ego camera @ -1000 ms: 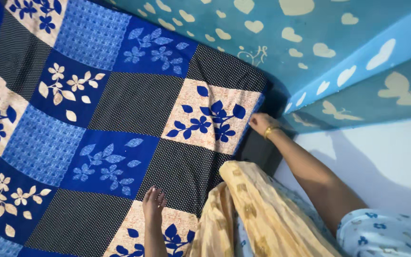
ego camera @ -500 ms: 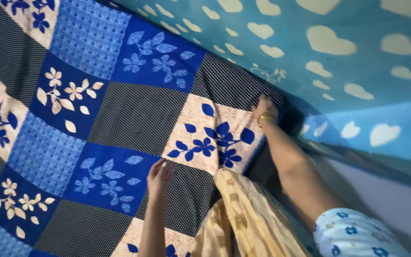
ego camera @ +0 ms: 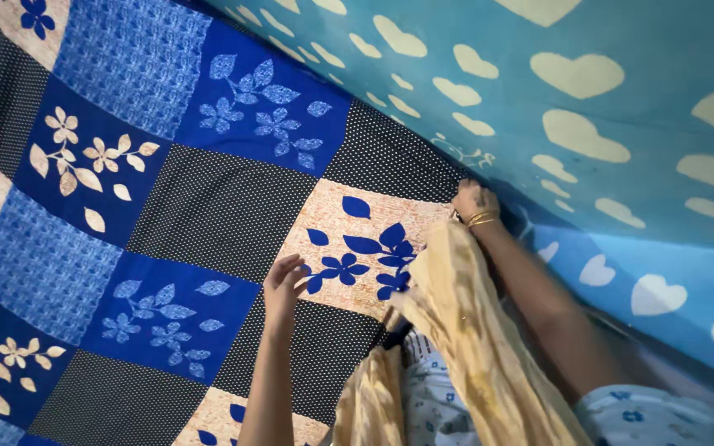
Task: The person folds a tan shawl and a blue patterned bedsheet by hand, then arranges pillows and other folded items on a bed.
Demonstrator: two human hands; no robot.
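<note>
- The patchwork bedsheet [ego camera: 208, 206] lies spread over the bed, its far edge against the blue heart-print wall [ego camera: 588, 99].
- The right hand [ego camera: 474, 201] presses at that edge; whether its grip pinches cloth I cannot tell.
- The left hand [ego camera: 284, 285] rests on the sheet, fingers loosely spread, holding nothing.
- Best to anchor with the left and pull the corner taut before pushing it down.
- The yellow scarf [ego camera: 464, 330] dangles near the work.

One patchwork bedsheet [ego camera: 167, 206], one yellow scarf [ego camera: 473, 347], two hands, two gold bangles [ego camera: 481, 219]

Matt printed cotton patchwork bedsheet [ego camera: 167, 206], soft crinkled yellow cloth scarf [ego camera: 464, 330], shiny gold metal bangle [ego camera: 481, 219]
</note>
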